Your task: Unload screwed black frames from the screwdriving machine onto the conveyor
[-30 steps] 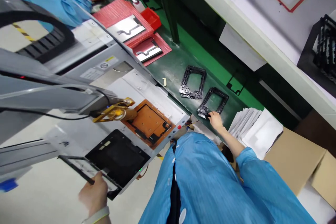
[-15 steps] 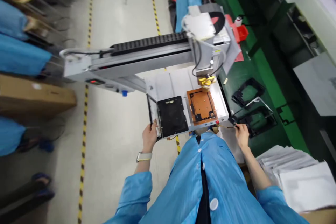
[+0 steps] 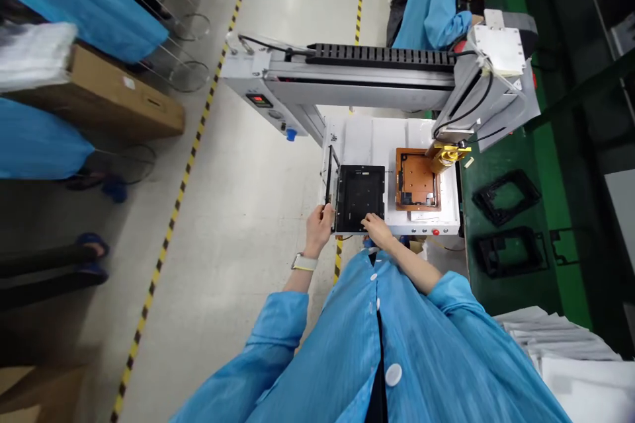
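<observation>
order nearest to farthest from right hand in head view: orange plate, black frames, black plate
1. Black plate: at the right hand
2. Orange plate: just right of it
3. Black frames: farther right, on the green bench; the two are too close to call

Black frame (image 3: 329, 173) tilted up; black plate (image 3: 360, 193) flat beside it

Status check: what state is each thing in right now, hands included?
Left hand: closed on the thin black-rimmed rectangular frame.
Thin black-rimmed rectangular frame: tilted up.
Right hand: at the black plate's near edge, grip unclear.
Flat black rectangular plate: lying flat.
Orange rectangular plate: lying flat.
Small red display: lit, unreadable.
Black open-centred frames: lying on the green table.
</observation>
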Tool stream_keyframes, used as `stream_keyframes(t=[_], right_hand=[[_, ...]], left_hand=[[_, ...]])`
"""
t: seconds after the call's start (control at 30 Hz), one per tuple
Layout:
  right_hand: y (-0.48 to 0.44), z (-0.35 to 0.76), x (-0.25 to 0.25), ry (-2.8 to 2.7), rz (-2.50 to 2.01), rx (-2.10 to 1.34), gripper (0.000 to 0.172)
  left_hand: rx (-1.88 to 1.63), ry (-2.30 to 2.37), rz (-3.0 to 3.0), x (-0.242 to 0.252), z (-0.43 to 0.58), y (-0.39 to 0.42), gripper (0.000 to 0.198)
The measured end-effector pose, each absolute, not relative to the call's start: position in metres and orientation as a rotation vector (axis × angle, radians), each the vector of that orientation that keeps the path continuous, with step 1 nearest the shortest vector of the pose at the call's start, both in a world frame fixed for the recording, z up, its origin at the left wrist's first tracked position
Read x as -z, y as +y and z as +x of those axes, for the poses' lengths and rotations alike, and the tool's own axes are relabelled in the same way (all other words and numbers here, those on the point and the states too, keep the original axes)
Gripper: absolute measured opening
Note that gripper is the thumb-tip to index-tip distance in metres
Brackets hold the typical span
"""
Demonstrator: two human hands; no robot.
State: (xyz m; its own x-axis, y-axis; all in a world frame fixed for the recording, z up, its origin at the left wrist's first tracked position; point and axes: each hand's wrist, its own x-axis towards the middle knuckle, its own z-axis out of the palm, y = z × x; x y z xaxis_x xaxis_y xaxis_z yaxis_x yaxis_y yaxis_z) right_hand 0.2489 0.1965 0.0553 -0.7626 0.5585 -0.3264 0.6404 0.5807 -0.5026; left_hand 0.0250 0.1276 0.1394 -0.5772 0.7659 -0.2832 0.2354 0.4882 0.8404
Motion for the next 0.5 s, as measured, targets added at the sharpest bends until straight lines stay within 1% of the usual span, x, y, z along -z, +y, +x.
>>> stream_keyframes(t=[0.27, 0.43, 0.5], right_hand=[[0.185, 0.223, -0.045, 2.622, 1.104, 0.945, 0.037], [0.162, 0.248, -0.037, 2.693, 1.012, 1.009, 0.056], [0.153, 0.268, -0.034, 2.719, 1.005, 1.074, 0.056]], left_hand=[[-1.121, 1.981, 0.745, -0.142, 0.022, 0.124, 0.049], [-1.216, 1.911, 0.680, -0.127, 0.043, 0.128, 0.052], [-1.160, 1.919, 0.712, -0.118, 0.060, 0.133, 0.051]])
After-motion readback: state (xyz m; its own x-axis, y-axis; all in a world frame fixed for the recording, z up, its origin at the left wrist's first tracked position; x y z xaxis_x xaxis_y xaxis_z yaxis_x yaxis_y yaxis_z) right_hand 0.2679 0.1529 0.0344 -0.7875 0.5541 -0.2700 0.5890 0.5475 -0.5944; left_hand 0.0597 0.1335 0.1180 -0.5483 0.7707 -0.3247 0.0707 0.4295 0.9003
